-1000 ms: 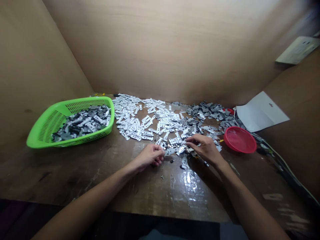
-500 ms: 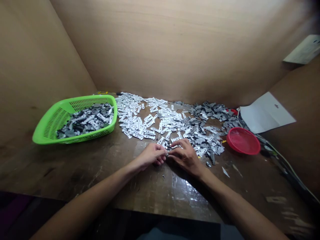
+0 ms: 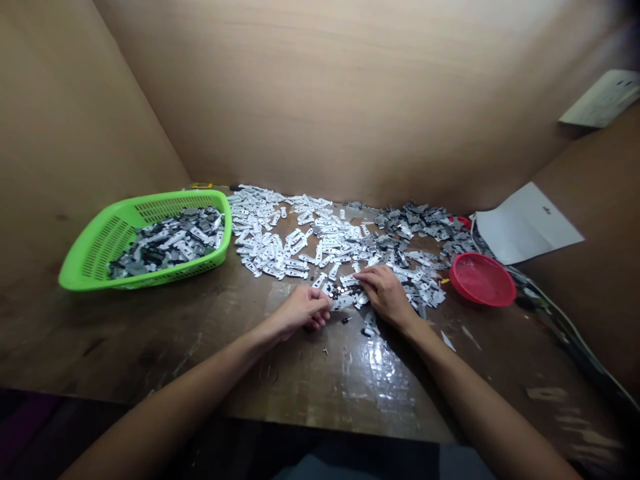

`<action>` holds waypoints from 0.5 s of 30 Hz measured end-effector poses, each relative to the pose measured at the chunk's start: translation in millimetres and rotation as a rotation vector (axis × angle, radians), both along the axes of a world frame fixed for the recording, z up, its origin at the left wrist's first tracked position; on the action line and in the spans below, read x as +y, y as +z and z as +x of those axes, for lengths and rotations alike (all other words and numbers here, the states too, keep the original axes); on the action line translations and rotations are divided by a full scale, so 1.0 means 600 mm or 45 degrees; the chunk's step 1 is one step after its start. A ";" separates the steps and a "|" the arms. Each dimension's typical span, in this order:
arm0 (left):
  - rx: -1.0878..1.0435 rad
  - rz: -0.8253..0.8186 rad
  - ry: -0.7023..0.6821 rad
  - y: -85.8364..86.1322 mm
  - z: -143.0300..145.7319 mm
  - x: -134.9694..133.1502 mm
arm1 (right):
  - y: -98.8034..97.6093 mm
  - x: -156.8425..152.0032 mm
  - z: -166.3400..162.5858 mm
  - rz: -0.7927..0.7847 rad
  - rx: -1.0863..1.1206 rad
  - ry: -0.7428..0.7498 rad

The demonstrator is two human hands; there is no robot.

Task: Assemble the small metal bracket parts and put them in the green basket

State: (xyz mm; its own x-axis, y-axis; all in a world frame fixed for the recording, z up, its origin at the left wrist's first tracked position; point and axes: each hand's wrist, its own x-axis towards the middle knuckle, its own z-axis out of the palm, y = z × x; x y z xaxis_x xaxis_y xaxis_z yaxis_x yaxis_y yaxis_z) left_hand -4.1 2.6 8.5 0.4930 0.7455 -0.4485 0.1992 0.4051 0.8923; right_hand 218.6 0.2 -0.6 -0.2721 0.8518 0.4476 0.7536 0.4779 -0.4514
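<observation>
Lying by right hand (image 3: 384, 292): flat, white, elongated pieces (image 3: 349, 281), holed.

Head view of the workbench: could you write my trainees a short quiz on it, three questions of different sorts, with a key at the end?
1. Multiple choice. What lies in the green basket?
A) Folded cloths
B) White, grey and black parts
C) Coiled cable

2. True or false. In the picture, the red bowl stands to the right of the person's right hand.

3. Short answer. Which of the person's hands is nearer to the green basket?

Key
1. B
2. True
3. The left hand
</observation>
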 end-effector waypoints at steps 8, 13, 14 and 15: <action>0.002 0.016 -0.008 0.002 0.001 0.000 | 0.000 0.005 -0.001 -0.024 -0.383 0.061; 0.007 0.018 0.002 0.005 0.000 -0.001 | 0.003 -0.001 -0.003 -0.004 -0.417 0.010; 0.008 0.016 0.002 0.005 0.000 -0.001 | 0.004 -0.001 -0.003 -0.002 -0.403 0.008; 0.006 0.015 0.001 0.006 0.000 -0.001 | 0.006 -0.001 -0.002 0.001 -0.371 0.003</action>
State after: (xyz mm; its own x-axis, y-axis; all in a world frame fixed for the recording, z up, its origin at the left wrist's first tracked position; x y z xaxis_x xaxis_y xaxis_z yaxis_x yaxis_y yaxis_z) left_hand -4.3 2.0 12.0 0.4904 0.7510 -0.4421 0.2031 0.3949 0.8960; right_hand 217.3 -0.5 3.1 -0.3914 0.8508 0.3507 0.8502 0.4801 -0.2159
